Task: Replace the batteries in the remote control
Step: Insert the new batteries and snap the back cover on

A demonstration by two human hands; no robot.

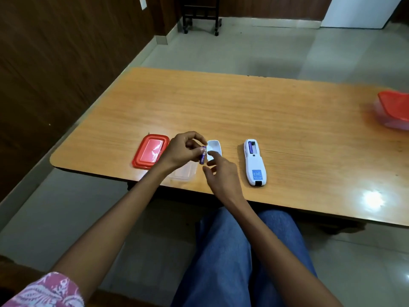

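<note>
Purple battery [202, 155], a slim cylinder held near upright, sits pinched in the left hand [181, 151] at lower centre. The right hand [221, 171], nearer the remote, is open, holding nothing. White plastic remote [254, 162] lies right of both on the worktop [243, 107], compartment exposed, one cell seated.

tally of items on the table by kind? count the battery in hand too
Batteries: 2, one in the left hand, one in the remote
Remote: 1
Battery cover: 1
Red lids: 2
Clear containers: 2
Total: 8
</note>
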